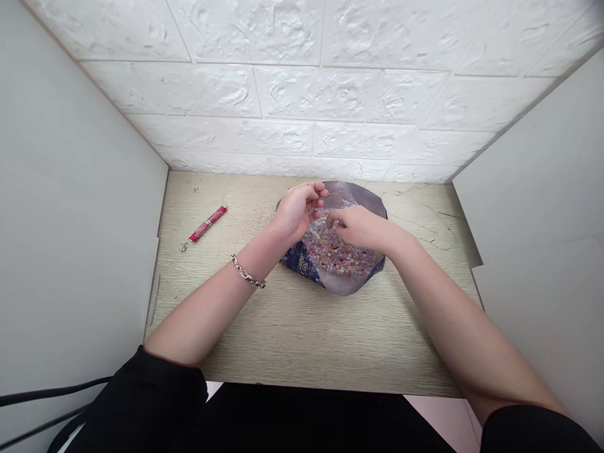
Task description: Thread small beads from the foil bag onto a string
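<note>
Many small pink, white, gold and red beads (342, 259) lie in a cloth-lined container (345, 287) with a greyish lining and a dark blue floral side. My left hand (298, 211) hovers over its left part, palm turned inward and fingers curled together. A faint thin line shows near those fingertips, too fine to name. From the right, my right hand (357, 226) reaches over the beads with bent fingers pinched close to them. Whatever sits between its fingertips is hidden or too small to make out.
On the table's left lies a slim red-pink stick (207, 224) with a small clear piece (184, 247) by its lower end. Loose threads (425, 223) trail at the right. A white brick-pattern wall stands behind, with pale panels (533, 189) on both sides.
</note>
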`<state>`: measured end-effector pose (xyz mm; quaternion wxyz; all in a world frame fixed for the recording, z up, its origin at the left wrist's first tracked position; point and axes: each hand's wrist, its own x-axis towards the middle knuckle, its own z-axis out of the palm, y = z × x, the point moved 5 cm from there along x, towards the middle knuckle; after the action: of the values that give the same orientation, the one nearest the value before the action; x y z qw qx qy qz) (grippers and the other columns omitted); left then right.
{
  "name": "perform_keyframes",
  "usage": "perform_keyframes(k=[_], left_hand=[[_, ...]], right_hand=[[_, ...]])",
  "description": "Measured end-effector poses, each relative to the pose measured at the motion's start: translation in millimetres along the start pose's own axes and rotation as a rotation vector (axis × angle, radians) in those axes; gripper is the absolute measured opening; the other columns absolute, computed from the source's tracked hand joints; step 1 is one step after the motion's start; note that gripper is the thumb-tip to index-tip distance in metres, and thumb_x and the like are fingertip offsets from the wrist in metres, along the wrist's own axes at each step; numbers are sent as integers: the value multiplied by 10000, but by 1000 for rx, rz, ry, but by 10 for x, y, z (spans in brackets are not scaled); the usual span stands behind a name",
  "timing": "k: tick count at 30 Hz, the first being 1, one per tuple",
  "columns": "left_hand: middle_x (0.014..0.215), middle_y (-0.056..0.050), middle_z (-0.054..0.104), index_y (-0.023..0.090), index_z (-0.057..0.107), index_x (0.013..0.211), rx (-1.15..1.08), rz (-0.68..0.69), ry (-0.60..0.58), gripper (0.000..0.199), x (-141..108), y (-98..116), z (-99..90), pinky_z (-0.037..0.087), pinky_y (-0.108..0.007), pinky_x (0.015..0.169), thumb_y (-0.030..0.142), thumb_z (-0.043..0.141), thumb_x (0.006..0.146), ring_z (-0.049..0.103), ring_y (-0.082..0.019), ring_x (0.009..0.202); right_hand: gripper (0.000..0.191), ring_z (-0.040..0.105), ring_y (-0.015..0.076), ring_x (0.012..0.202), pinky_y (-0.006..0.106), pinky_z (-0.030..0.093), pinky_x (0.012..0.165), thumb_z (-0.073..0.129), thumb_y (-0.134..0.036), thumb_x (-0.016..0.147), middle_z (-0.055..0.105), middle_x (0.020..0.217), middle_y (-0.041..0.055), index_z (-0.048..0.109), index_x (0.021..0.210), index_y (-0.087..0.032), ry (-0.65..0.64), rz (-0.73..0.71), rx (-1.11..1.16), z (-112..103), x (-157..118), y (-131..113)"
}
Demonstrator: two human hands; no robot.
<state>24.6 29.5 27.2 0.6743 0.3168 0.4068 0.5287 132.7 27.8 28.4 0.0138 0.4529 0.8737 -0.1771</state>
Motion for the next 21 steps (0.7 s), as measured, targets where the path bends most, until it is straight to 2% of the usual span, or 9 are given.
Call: perform_keyframes(k=[3,7,10,15,18,21], left_hand=[[652,23,482,143,492,662,-10,3,-5,158,3,-3,2,297,-176,437,54,432,546,401,-37,510],[647,24,481,144,489,651,-23,23,-2,151,7,7,3,289,-172,429,53,428,548,400,-35,507],[636,25,476,143,482,639,-39,30,5,153,8,14,-2,269,-168,409,46,419,540,395,-31,493],[611,29,464,140,458,612,-60,35,-37,189,-4,22,12,221,-163,365,15,384,491,387,-21,441],[600,29,462,139,453,600,-40,31,-41,188,-15,20,18,191,-162,341,16,375,480,382,-17,409],[586,29,460,141,450,591,-32,20,-43,182,-19,8,24,199,-163,335,22,371,478,385,-20,397]], right_hand=[[360,551,160,791,230,376,649,392,-80,689,627,906,46,608,941,-215,-25,-24,23,49,28,18],[377,561,145,736,221,381,650,384,-19,648,642,839,25,643,836,-217,-102,-11,47,97,42,40],[363,562,147,746,222,385,670,394,-8,641,643,826,24,647,803,-212,-87,10,41,94,51,53],[394,556,151,796,227,387,685,387,-38,694,644,922,27,650,921,-225,-73,-22,36,112,65,37],[362,555,148,756,233,381,670,397,-72,716,648,887,24,649,922,-230,-74,-52,33,115,59,9],[305,548,148,704,233,375,628,425,-104,722,644,818,37,652,896,-210,-90,-13,29,117,45,-4]])
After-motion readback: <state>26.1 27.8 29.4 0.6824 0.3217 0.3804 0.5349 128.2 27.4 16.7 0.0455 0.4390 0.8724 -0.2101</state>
